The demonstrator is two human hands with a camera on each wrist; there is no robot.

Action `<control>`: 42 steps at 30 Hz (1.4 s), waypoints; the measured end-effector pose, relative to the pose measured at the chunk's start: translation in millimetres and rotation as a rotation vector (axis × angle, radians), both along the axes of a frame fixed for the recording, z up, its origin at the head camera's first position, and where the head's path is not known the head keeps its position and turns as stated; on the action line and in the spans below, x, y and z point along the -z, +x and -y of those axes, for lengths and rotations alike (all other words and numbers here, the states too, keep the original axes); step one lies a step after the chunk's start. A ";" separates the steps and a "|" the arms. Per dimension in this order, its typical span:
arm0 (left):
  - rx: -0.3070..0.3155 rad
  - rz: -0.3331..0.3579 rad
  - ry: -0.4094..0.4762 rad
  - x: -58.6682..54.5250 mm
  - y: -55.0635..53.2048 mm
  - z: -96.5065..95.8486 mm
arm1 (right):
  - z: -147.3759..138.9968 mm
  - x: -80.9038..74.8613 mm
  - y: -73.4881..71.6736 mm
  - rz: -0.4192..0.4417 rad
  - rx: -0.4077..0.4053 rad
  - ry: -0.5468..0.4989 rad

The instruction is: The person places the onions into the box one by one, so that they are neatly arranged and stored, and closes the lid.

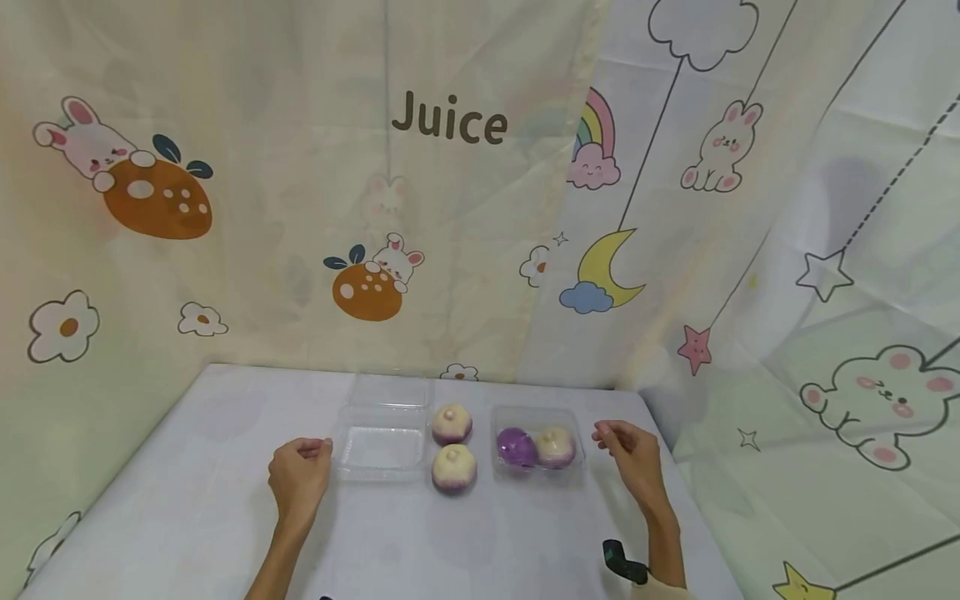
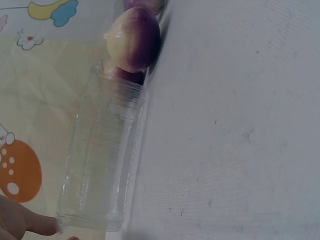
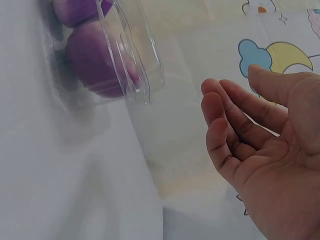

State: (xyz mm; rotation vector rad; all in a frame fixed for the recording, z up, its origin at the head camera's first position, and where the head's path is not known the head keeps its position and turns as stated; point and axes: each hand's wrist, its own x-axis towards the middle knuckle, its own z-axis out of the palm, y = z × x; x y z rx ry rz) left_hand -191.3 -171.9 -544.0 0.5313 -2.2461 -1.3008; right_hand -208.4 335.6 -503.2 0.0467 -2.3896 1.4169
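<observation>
An open clear plastic box [image 1: 382, 475] lies at the left, its lid [image 1: 392, 390] folded back. My left hand [image 1: 300, 479] is beside its left edge with loosely bent fingers; in the left wrist view a fingertip [image 2: 44, 225] meets the box corner, and whether it touches is unclear. Two round cream-and-purple pieces with small nubs, like turnips, stand between the boxes, a rear one [image 1: 452, 424] and a front one [image 1: 453, 468]. A second clear box [image 1: 538, 413] holds a purple piece [image 1: 517, 448] and a cream-topped one [image 1: 556, 448]. To its right, my right hand [image 1: 633, 462] holds nothing, fingers relaxed.
All of this is on a white-covered table [image 1: 450, 550]. Printed cloth [image 1: 300, 167] hangs behind the table and along its sides. A black strap-like object [image 1: 624, 562] is near the right forearm.
</observation>
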 end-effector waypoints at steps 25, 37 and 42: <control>0.004 0.036 -0.017 4.2 -0.4 2.3 | 30.4 3.4 -5.1 -0.044 -0.082 -0.083; 0.007 0.047 0.012 3.0 -0.4 2.7 | 39.7 3.9 -3.6 -0.121 -0.110 -0.058; 0.016 0.050 0.021 2.6 -1.1 3.2 | 43.3 5.9 -4.9 -0.157 -0.162 -0.081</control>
